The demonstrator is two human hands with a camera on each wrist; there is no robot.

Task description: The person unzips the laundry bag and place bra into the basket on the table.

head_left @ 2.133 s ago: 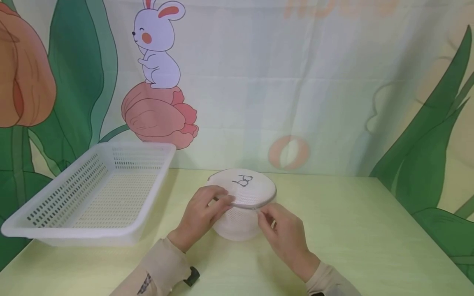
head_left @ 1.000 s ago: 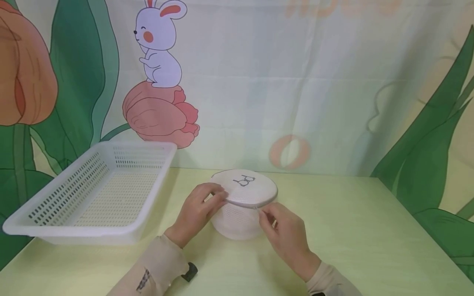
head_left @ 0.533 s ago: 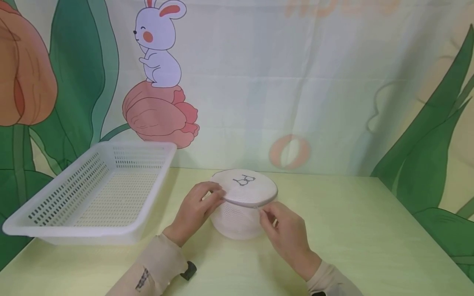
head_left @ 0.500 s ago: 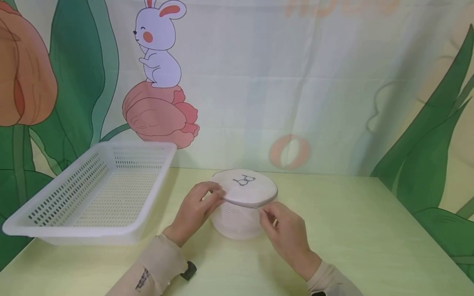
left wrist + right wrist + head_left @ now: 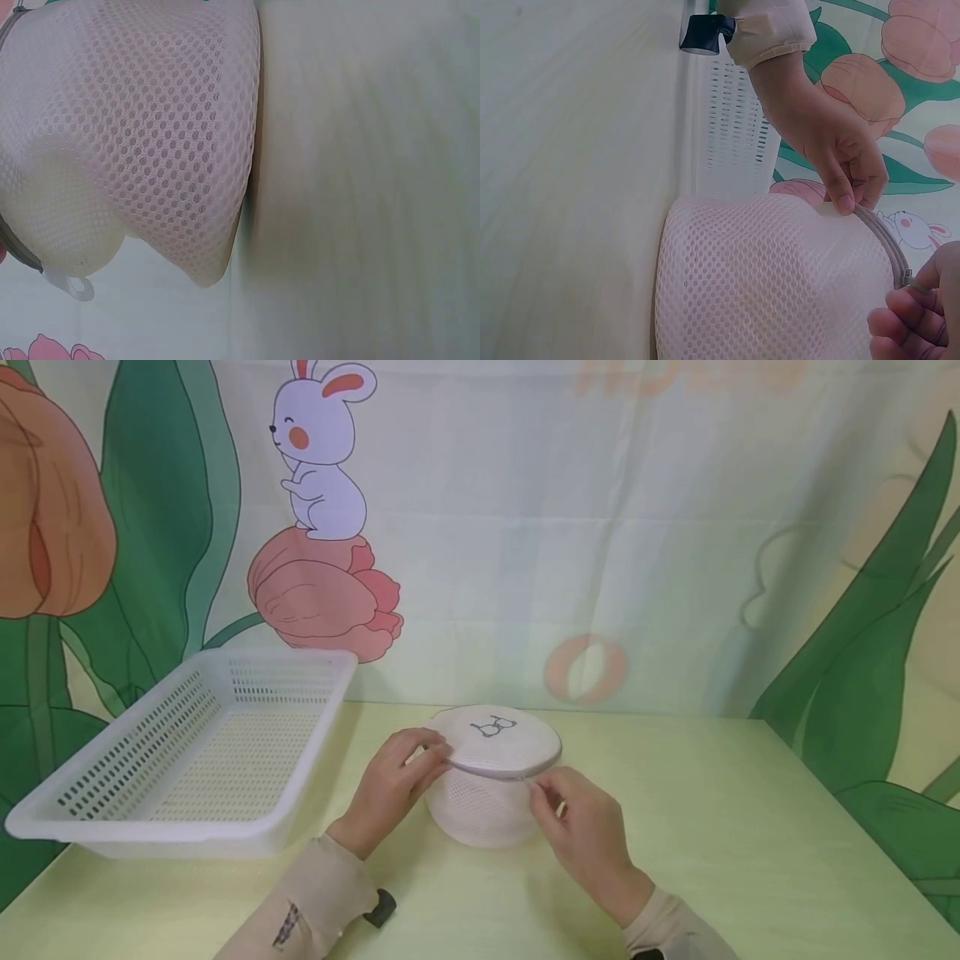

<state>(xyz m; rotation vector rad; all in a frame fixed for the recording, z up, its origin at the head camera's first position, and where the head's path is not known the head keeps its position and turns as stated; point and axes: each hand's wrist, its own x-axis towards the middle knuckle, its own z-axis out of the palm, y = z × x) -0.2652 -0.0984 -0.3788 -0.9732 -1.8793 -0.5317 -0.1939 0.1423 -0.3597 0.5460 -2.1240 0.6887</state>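
A white mesh laundry bag [image 5: 483, 806] stands upright on the table, round, with a line drawing like a bra on its lid [image 5: 510, 747]. A grey zipper [image 5: 487, 772] runs round the lid's edge. At the bag's left front, my left hand [image 5: 393, 785] pinches the rim between thumb and fingers. My right hand [image 5: 588, 827] is at the front right, its thumb and finger pinching the zipper pull [image 5: 909, 278], mostly covered by the fingers. In the left wrist view, the mesh side sags inward near a white loop [image 5: 71, 286] at the rim.
A white slotted plastic basket [image 5: 281, 835] stands to the left on the pale green table [image 5: 712, 843]. Behind the table hangs a printed cloth [image 5: 675, 552] with a rabbit and tulips. Black straps [image 5: 381, 908] show at the sleeves.
My left hand has slid left along the rim, away from the right hand. The right hand has shifted slightly right with the zipper pull. The bag stays in about the same place.
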